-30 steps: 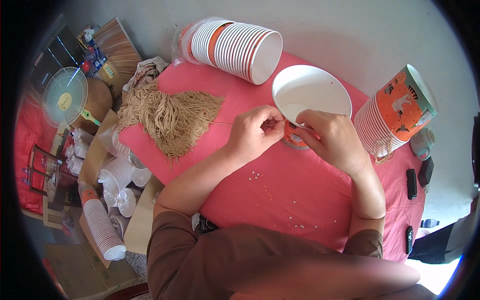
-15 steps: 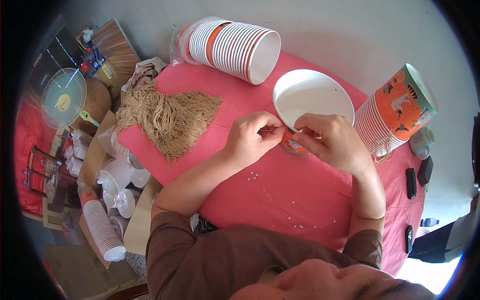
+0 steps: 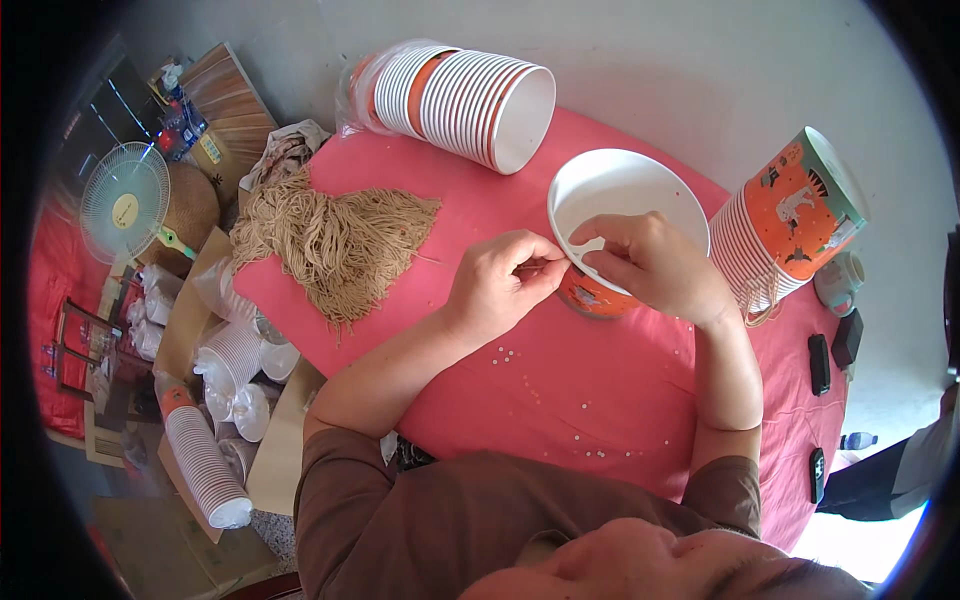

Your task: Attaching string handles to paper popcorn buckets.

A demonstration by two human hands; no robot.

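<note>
A paper bucket [image 3: 635, 172], white inside with an orange printed outside, stands before me, its mouth tipped toward me. Just outside its left rim, my left hand [image 3: 508, 283] is closed in a pinch; whatever the fingertips hold is too small to make out. Over the near rim reaches my right hand [image 3: 655, 268], thumb and forefinger curled together inside the mouth. Any small thing between those fingers is hidden. To the left lies a thick bundle of tan cords [image 3: 345, 240].
Nested white buckets [image 3: 460, 105] lie in plastic at the back. Another orange stack [image 3: 790, 220] leans at right, cord loops hanging from it, near a mug [image 3: 840, 280] and black objects [image 3: 820, 365]. Small white dots dot the pink tablecloth [image 3: 480, 400]. Left are cartons [image 3: 285, 445] and a fan [image 3: 125, 205].
My right hand has shifted slightly, its fingertips moving from the rim to inside the bucket's mouth. The bucket has tilted a little, showing more of its orange side. My left hand stays pinched beside the rim.
</note>
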